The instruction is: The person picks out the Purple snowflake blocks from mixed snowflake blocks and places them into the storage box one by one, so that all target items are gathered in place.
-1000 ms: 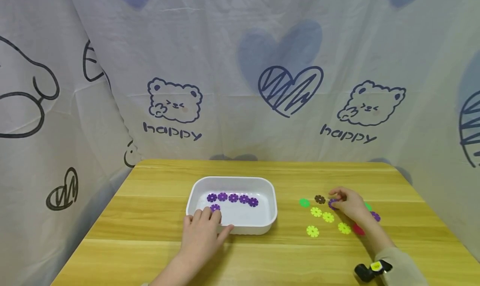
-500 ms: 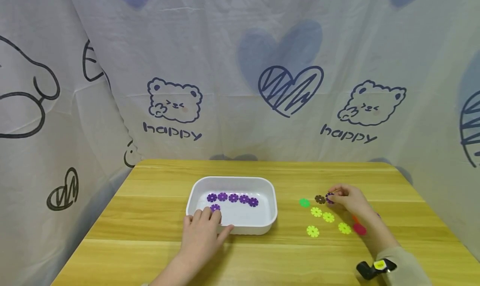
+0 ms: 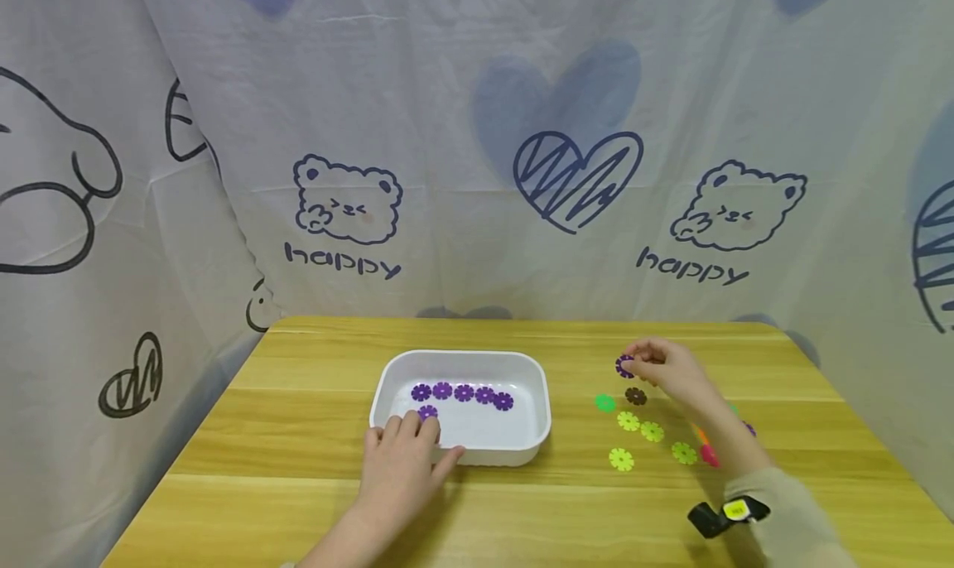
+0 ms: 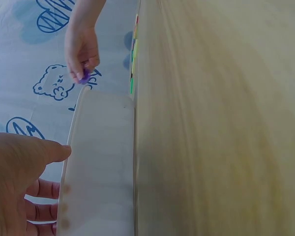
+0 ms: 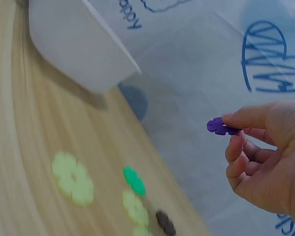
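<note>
My right hand pinches a purple flower-shaped disc between thumb and fingers, raised above the table; the right wrist view shows the same purple disc at the fingertips of the right hand. On the near left rim of the white tray lies my left hand, fingers over the edge and thumb along it. In the left wrist view the left hand touches the tray's side. Inside the tray, several purple discs form a row, with another purple disc by the left fingertips.
Right of the tray lie a green disc, a brown disc and several yellow discs. A pink piece, an orange piece and a purple disc are near the right forearm. A patterned curtain hangs behind the table.
My right hand has picked the purple disc up from among the loose discs and moved it up and left, past the brown one. The left hand has stayed on the tray.
</note>
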Tool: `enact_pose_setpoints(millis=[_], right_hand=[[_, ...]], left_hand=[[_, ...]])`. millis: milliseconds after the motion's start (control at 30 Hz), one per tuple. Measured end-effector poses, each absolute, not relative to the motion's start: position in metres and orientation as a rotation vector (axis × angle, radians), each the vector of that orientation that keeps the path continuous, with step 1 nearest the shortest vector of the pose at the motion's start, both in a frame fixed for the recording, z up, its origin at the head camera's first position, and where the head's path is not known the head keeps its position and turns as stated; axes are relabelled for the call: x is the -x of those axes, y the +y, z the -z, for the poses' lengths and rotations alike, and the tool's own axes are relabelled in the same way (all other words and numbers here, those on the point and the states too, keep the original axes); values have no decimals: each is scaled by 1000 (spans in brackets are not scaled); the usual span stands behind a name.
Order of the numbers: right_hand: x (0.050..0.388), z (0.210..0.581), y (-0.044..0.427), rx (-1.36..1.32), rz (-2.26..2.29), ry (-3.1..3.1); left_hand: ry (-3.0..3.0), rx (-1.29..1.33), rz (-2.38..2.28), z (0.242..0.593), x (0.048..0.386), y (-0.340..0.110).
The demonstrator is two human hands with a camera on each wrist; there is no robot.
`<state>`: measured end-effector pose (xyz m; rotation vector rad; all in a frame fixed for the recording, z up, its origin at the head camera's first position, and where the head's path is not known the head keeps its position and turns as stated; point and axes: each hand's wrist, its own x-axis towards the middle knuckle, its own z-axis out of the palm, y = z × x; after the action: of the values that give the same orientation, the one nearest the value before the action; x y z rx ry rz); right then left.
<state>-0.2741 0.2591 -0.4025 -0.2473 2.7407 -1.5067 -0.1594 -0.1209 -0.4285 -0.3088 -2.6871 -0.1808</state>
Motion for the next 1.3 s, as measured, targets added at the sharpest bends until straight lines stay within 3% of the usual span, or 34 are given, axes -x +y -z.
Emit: enact_pose_setpoints(millis=[600, 1300], right_hand=[[286, 381, 164, 425, 1811, 2403], [277, 403, 64, 431, 1828, 2198]], left_hand=[[-2703, 308, 169, 428, 160, -121], [-2697, 311, 147, 428, 160, -121]])
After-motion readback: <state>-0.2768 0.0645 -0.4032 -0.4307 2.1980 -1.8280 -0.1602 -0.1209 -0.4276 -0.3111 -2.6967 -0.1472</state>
